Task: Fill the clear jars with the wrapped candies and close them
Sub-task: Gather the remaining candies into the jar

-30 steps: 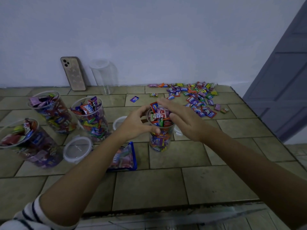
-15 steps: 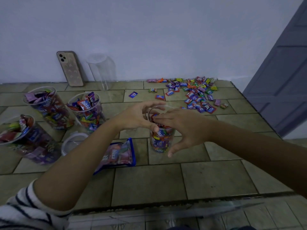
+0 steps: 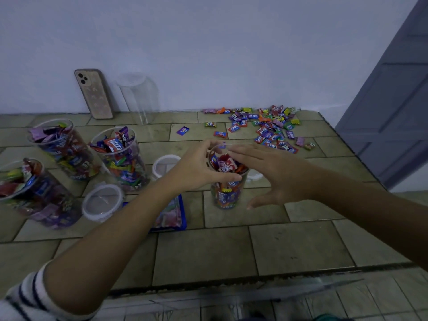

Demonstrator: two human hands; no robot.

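Candies are being pressed into the jar by the right hand, fingers flat together; the rim is gripped by the left hand, fingers curled; a lid is probably needed next

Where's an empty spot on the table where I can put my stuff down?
The big bare tiles nearest you, between the middle jar and the table's front edge, are free. So are the tiles right of that jar, below the loose candy pile. The left is crowded with full jars, lids and the blue candy bag.
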